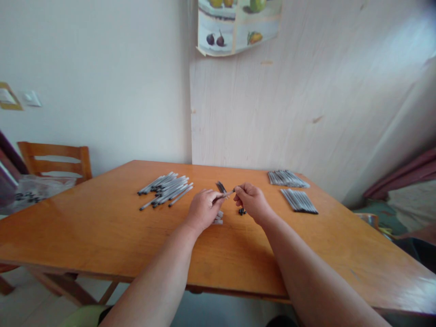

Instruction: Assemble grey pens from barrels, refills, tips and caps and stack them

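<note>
Over the middle of the table, my left hand [204,209] is closed around a slim pen [227,194]. My right hand [252,200] pinches the pen's dark right end between thumb and fingers. Small black pieces [241,211] lie on the table just under my right hand. Beside my left hand are several pale, clear-looking short pieces [218,220], partly hidden by it. A few thin dark sticks [221,186] lie just beyond the hands. Whether the dark end is a separate part is too small to tell.
On the wooden table [163,245], a loose pile of grey pens with dark ends [166,187] lies left. At right are a neat row of pens [299,201] and another bundle [288,178] behind it. A chair [57,159] with a plastic bag [41,190] stands far left.
</note>
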### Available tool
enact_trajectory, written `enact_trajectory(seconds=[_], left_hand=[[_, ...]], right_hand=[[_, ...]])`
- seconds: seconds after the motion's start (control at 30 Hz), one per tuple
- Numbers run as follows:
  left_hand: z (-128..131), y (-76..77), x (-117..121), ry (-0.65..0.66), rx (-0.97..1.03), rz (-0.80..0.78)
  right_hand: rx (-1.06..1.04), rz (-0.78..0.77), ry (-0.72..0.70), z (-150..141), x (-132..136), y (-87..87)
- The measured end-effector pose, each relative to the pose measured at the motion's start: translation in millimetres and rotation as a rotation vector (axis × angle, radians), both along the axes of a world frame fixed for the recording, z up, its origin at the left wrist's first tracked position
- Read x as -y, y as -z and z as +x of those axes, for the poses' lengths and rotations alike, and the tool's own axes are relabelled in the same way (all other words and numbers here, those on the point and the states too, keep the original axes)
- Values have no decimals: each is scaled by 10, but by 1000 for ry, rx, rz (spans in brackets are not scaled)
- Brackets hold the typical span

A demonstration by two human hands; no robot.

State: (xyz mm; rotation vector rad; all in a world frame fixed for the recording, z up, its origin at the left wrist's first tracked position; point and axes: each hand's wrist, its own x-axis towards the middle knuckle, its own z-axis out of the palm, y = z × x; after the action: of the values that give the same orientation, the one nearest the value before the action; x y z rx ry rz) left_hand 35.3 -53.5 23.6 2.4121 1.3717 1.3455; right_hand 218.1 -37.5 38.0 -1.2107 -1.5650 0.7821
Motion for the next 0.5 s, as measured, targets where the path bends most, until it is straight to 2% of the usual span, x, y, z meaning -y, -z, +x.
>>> enact_trajectory(seconds=[0.23,0.37,0.5], left_hand=[[9,44,-41,74,178,-10],[-8,37,-58,40,290,-38],[-45,23,-86,0,425,-122]], right_hand=[[7,-2,0,-2,-34,22],[37,-24,14,-12,-16,28],[231,-5,-148,-45,42,55]])
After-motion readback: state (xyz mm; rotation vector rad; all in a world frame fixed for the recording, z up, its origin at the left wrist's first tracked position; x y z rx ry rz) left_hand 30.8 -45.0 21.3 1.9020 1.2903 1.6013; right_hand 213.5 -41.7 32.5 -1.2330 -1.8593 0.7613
